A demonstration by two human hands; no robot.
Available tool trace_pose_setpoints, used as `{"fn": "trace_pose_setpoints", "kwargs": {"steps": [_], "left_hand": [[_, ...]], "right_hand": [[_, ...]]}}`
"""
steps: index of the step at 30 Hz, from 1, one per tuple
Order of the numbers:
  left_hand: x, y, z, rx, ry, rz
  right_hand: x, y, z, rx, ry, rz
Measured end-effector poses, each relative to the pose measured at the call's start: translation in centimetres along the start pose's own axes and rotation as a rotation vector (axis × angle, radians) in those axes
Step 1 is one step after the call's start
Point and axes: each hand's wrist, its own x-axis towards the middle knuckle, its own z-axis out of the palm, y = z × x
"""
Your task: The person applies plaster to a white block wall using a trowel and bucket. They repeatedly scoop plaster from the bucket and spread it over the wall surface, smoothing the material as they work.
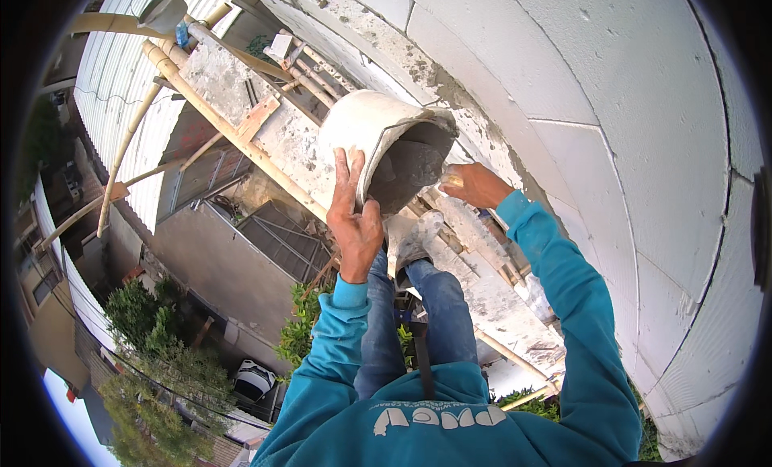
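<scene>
A whitish plastic bucket (350,121) is tipped on its side, its dark open mouth toward the lower right, with grey wet mortar (414,165) inside. My left hand (354,222) grips the bucket at its near rim, thumb and fingers against the outside. My right hand (476,186) is closed on a small yellowish handle beside the mouth; what it belongs to is mostly hidden. Beneath the bucket, a pale, mortar-caked container (410,234) sits by my jean-clad legs.
I am high on a bamboo scaffold (195,96) with mortar-spattered boards (285,149). A block wall (627,145) rises on my right. Another bucket (157,10) is at the upper left. Far below are roofs, trees (145,322) and a parked car (253,380).
</scene>
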Motion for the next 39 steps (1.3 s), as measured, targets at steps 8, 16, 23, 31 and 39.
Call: {"fn": "trace_pose_setpoints", "kwargs": {"steps": [8, 16, 23, 31, 39], "left_hand": [[1.4, -4.7, -0.7, -0.208, 0.020, -0.334], [6.3, -10.9, 1.9, -0.518, 0.323, -0.402], [9.0, -13.8, 1.4, -0.580, 0.358, -0.465], [4.3, -16.9, -2.1, -0.428, 0.391, -0.556], [-3.4, -17.7, -4.7, -0.318, 0.372, -0.585]], "right_hand": [[1.8, -0.6, 4.4, 0.466, -0.065, 0.013], [2.3, -1.9, 1.3, 0.510, 0.017, 0.126], [4.2, 0.3, -3.9, 0.592, 0.217, 0.183], [11.1, 1.1, -3.4, -0.311, 0.755, 0.288], [11.9, -1.8, 0.9, -0.143, 0.824, 0.335]]}}
